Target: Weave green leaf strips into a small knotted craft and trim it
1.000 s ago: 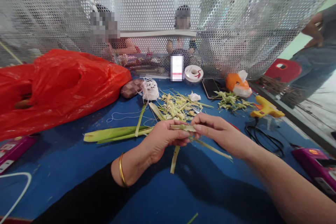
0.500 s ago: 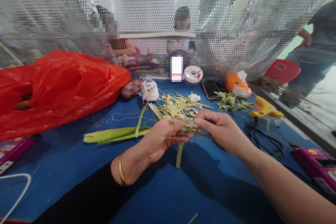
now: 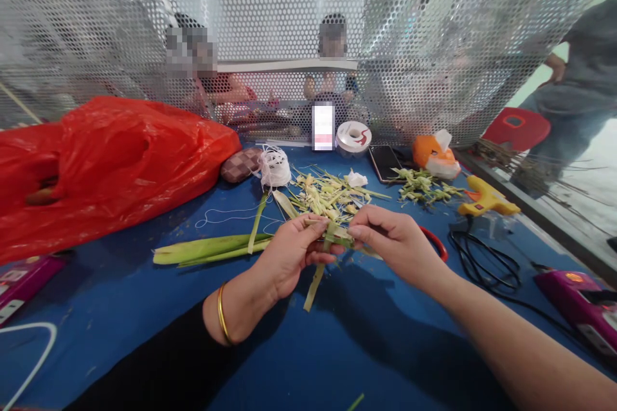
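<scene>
We see our left hand [image 3: 289, 255] and right hand [image 3: 393, 241] meeting above the middle of the table [image 3: 120, 321], pinching a leaf strip [image 3: 332, 236] between them, with long leaves [image 3: 207, 248] lying on the table just left of the left hand. Behind the hands lies a heap of leaf scraps [image 3: 328, 196], with a ball of string [image 3: 274, 166] to its left, a plastic bag [image 3: 110, 160] further left, and a tape roll [image 3: 353, 137] at the back beside the mesh screen [image 3: 434, 45]. To the right of the hands lie a glue gun [image 3: 486, 200] and, nearer us, a coiled cable [image 3: 482, 263].
</scene>
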A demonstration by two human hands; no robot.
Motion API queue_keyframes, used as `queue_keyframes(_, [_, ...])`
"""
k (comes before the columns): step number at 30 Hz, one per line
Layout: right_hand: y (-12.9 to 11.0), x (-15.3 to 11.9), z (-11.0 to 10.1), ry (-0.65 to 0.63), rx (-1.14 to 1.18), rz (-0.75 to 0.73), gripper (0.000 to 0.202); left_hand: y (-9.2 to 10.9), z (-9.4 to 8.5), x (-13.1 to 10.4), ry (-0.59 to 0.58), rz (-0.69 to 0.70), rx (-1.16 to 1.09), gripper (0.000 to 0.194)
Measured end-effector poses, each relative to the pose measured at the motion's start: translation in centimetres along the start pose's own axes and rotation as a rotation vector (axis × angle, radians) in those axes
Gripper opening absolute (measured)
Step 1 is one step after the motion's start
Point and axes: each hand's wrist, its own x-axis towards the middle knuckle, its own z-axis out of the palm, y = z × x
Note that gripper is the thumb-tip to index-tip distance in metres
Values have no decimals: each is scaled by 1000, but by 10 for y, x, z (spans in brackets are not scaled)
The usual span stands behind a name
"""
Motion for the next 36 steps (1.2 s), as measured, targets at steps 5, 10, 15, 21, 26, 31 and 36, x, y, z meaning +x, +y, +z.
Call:
queue_keyframes(5, [-1, 1, -4, -86, 57, -52, 14, 1, -1, 0, 0, 23, 11, 11])
queue_keyframes(10, [0, -1, 3, 10, -85, -45, 21, -1, 0, 0, 49, 65, 14, 13])
queue_keyframes(15, [-1, -3, 7, 60, -166, -67, 18, 0, -2, 1, 10, 15, -88, 16])
queue_keyframes(21, [-1, -2, 6, 83, -174, -47, 19, 1, 1, -1, 9, 94, 58, 20])
queue_keyframes(26, [1, -3, 10, 102, -174, -49, 17, -4, 3, -1, -29, 53, 85, 21])
queue_keyframes(31, [4, -4, 18, 129, -140, 37, 13, -9, 5, -3, -54, 77, 149, 22])
queue_keyframes(36, [3, -5, 16, 138, -137, 57, 13, -9, 5, -5, -50, 73, 191, 19])
